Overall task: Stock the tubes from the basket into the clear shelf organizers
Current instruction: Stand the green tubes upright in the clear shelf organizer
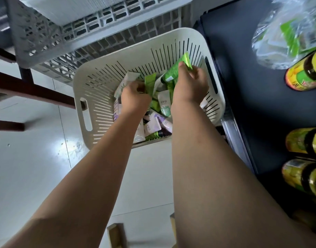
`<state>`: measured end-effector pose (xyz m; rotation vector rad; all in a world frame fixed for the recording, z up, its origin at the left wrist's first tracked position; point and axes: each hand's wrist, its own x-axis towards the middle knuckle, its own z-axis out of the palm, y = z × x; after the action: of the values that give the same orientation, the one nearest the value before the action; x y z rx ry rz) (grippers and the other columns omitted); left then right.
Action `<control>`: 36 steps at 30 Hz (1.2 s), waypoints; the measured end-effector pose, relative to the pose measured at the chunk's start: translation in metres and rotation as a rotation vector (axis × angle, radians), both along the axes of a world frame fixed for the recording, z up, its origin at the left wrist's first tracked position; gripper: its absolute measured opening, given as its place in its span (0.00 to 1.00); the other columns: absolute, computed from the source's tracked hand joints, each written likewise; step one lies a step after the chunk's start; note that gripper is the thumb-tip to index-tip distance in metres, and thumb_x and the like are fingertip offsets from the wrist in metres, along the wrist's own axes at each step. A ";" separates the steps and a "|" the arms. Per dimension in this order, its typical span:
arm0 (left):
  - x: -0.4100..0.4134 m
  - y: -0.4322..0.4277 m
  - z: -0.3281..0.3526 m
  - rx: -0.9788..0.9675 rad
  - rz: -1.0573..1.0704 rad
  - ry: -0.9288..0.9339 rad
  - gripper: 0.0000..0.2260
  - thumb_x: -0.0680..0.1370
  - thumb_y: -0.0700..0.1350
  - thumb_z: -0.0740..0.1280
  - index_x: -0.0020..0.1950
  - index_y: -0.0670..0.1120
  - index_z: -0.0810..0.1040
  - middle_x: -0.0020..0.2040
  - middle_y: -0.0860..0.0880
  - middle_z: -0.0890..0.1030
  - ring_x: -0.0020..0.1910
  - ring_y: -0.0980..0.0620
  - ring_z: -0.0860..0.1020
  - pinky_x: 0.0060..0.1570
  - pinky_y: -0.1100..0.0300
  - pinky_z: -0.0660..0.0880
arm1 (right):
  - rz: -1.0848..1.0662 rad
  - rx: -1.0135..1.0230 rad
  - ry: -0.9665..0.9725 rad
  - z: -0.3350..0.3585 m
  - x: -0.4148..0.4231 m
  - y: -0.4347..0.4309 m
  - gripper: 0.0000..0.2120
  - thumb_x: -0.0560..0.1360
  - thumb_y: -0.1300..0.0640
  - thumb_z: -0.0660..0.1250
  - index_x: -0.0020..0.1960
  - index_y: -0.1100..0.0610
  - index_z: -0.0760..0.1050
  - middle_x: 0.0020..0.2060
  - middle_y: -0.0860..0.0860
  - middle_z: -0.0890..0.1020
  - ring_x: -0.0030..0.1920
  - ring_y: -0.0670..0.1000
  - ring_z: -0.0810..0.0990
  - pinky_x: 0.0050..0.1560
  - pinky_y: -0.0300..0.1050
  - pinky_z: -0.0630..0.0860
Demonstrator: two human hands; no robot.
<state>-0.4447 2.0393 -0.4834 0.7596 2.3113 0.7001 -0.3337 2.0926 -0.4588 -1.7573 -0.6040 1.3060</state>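
Observation:
A cream slotted basket (100,97) stands on the floor, holding several tubes in white, green and lilac. Both my hands reach down into it. My right hand (189,85) grips a bright green tube (176,68), lifted near the basket's far right wall with its crimped end pointing up. My left hand (135,97) holds a white tube (126,83) and a second green tube (150,81) among the pile. No clear shelf organizers are in view.
Grey lattice crates (46,38) are stacked behind the basket. At the right a dark shelf (252,86) carries yellow-green bottles (305,76) and a clear plastic bag of green packs (289,31). Dark wooden furniture legs (37,92) stand at the left on the pale tiled floor (28,167).

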 end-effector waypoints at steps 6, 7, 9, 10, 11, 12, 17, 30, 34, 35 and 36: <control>0.008 -0.003 0.008 0.148 0.096 -0.187 0.08 0.68 0.38 0.71 0.46 0.46 0.80 0.37 0.52 0.80 0.34 0.55 0.77 0.35 0.59 0.75 | -0.134 -0.078 0.251 0.004 0.005 0.004 0.07 0.81 0.53 0.66 0.55 0.56 0.78 0.55 0.55 0.82 0.54 0.54 0.82 0.49 0.45 0.77; 0.007 -0.005 0.007 0.180 0.128 -0.241 0.09 0.68 0.39 0.72 0.47 0.45 0.81 0.39 0.49 0.82 0.36 0.53 0.79 0.38 0.54 0.78 | -0.157 -0.120 0.303 0.005 0.006 0.004 0.12 0.83 0.53 0.62 0.62 0.57 0.75 0.61 0.56 0.80 0.58 0.56 0.81 0.54 0.48 0.78; 0.004 -0.008 0.008 0.232 0.163 -0.320 0.10 0.70 0.41 0.74 0.51 0.44 0.81 0.44 0.44 0.84 0.42 0.52 0.81 0.46 0.48 0.82 | -0.175 -0.193 0.356 0.006 0.009 0.006 0.19 0.85 0.51 0.58 0.73 0.57 0.68 0.68 0.59 0.76 0.64 0.60 0.78 0.64 0.57 0.77; 0.003 -0.008 0.009 0.255 0.168 -0.348 0.10 0.72 0.41 0.74 0.52 0.43 0.81 0.47 0.43 0.84 0.44 0.51 0.82 0.50 0.46 0.82 | -0.179 -0.216 0.360 0.006 0.010 0.007 0.20 0.85 0.51 0.57 0.74 0.58 0.67 0.68 0.60 0.75 0.65 0.60 0.78 0.66 0.59 0.76; 0.003 -0.008 0.009 0.276 0.178 -0.380 0.09 0.74 0.42 0.73 0.53 0.42 0.80 0.48 0.42 0.84 0.45 0.50 0.82 0.52 0.45 0.81 | -0.184 -0.234 0.368 0.006 0.010 0.008 0.20 0.85 0.50 0.57 0.73 0.58 0.67 0.68 0.60 0.76 0.65 0.61 0.78 0.66 0.59 0.76; 0.003 -0.008 0.011 0.298 0.202 -0.417 0.07 0.76 0.41 0.71 0.53 0.42 0.80 0.47 0.42 0.83 0.46 0.49 0.82 0.54 0.45 0.81 | -0.195 -0.256 0.375 0.007 0.009 0.009 0.20 0.85 0.49 0.57 0.73 0.59 0.67 0.67 0.60 0.76 0.64 0.60 0.78 0.65 0.58 0.76; 0.000 0.001 0.015 0.332 0.459 -0.638 0.08 0.76 0.45 0.63 0.54 0.43 0.73 0.42 0.43 0.78 0.40 0.46 0.78 0.45 0.47 0.77 | -0.355 -0.387 0.521 0.010 0.011 0.004 0.25 0.78 0.44 0.69 0.69 0.56 0.72 0.64 0.57 0.80 0.62 0.57 0.81 0.60 0.55 0.77; 0.002 0.007 0.029 0.310 0.174 -0.415 0.08 0.83 0.46 0.62 0.57 0.42 0.75 0.47 0.43 0.87 0.41 0.44 0.85 0.41 0.48 0.81 | -0.086 -0.243 0.421 0.013 -0.012 -0.001 0.33 0.77 0.37 0.66 0.71 0.59 0.65 0.63 0.61 0.77 0.56 0.61 0.83 0.54 0.55 0.83; -0.008 0.003 0.039 0.295 0.047 -0.323 0.06 0.80 0.43 0.65 0.51 0.46 0.82 0.41 0.48 0.85 0.38 0.47 0.82 0.39 0.53 0.79 | 0.034 -0.157 0.256 0.017 -0.013 -0.008 0.22 0.77 0.49 0.71 0.63 0.57 0.67 0.52 0.57 0.80 0.48 0.59 0.84 0.43 0.52 0.85; -0.008 0.001 0.044 0.292 0.010 -0.290 0.06 0.80 0.43 0.66 0.50 0.47 0.83 0.38 0.50 0.84 0.36 0.53 0.80 0.37 0.57 0.77 | 0.076 -0.130 0.184 0.021 -0.012 -0.008 0.16 0.79 0.48 0.68 0.60 0.56 0.69 0.50 0.55 0.80 0.47 0.59 0.84 0.45 0.56 0.85; -0.008 -0.001 0.051 0.295 -0.027 -0.270 0.06 0.80 0.42 0.67 0.49 0.48 0.83 0.37 0.52 0.83 0.34 0.56 0.78 0.35 0.59 0.75 | 0.127 -0.107 0.115 0.026 -0.012 -0.009 0.12 0.81 0.48 0.64 0.57 0.56 0.70 0.48 0.54 0.81 0.47 0.59 0.84 0.47 0.59 0.84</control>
<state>-0.4529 2.0387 -0.4327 0.7708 1.9751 1.0772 -0.3452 2.0835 -0.4331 -1.7386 -0.5979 1.5410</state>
